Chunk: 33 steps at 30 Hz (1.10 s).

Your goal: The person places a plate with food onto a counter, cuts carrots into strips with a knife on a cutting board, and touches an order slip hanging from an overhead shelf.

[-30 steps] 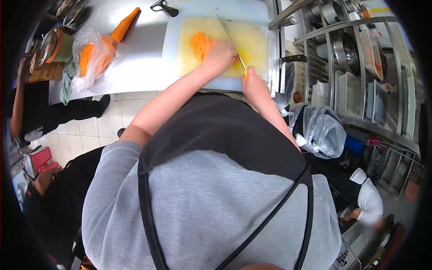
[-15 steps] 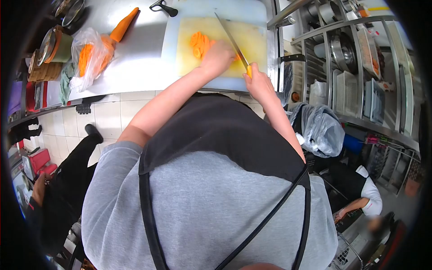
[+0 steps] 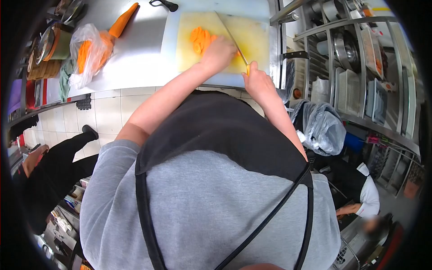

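My right hand point(image 3: 261, 84) is closed round the yellow handle of a long kitchen knife point(image 3: 231, 37), whose blade points away from me over the yellow cutting board point(image 3: 191, 63). Close to the blade's left side, my left hand point(image 3: 219, 55) presses down with curled fingers on a piece of carrot point(image 3: 238, 53); most of that piece is hidden under the hand. Overlapping carrot slices point(image 3: 200, 39) lie on the board just left of my fingers. The yellow board rests on a larger pale board point(image 3: 171, 40).
Left on the steel counter are a whole carrot point(image 3: 123, 20), a clear bag point(image 3: 90, 54) with orange shreds, and a green cloth point(image 3: 65, 81). A black-handled peeler point(image 3: 168, 5) lies above the board. A second knife point(image 3: 295, 55) sits at right, beside a rack point(image 3: 330, 58). Two other people stand nearby.
The knife and my right hand have shifted very slightly, and my left hand stays on the carrot. At left, the other person's hand and legs have moved.
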Motion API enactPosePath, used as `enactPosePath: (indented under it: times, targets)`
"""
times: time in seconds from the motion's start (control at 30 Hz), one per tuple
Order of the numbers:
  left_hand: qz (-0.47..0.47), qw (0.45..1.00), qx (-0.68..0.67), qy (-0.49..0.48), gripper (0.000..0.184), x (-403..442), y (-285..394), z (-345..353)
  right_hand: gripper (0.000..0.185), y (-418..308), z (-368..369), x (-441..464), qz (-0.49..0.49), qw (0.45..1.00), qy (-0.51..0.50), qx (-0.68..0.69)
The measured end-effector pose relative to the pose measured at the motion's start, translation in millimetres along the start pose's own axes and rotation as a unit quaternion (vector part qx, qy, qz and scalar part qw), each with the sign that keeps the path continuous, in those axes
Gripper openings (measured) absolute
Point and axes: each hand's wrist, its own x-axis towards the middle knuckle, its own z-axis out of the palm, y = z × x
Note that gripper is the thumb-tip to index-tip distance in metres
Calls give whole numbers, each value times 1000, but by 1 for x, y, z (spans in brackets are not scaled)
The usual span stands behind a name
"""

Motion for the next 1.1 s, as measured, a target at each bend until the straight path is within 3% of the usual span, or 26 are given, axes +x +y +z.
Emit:
enactPosePath:
  times: [0.13,0.33,0.5,0.83,1.03,1.1]
  targets:
    - [0,1000,-21,14,14,1,1,-1,26,1,17,8,19,1000,16,0]
    - [-10,999,-33,-1,14,1,0,-2,26,-5,11,36,-37,998,58,0]
    - [-9,1000,-29,8,13,2,-2,-1,25,-5,6,4,16,1000,11,2]
    - [-7,999,-41,21,11,1,-1,-3,25,-9,2,22,-27,999,36,18]
    - [-9,998,-57,37,11,-1,-1,-1,25,-4,16,10,31,999,18,-1]
    - [3,997,-64,48,11,-1,-1,-1,26,-5,13,24,-24,999,-3,38]
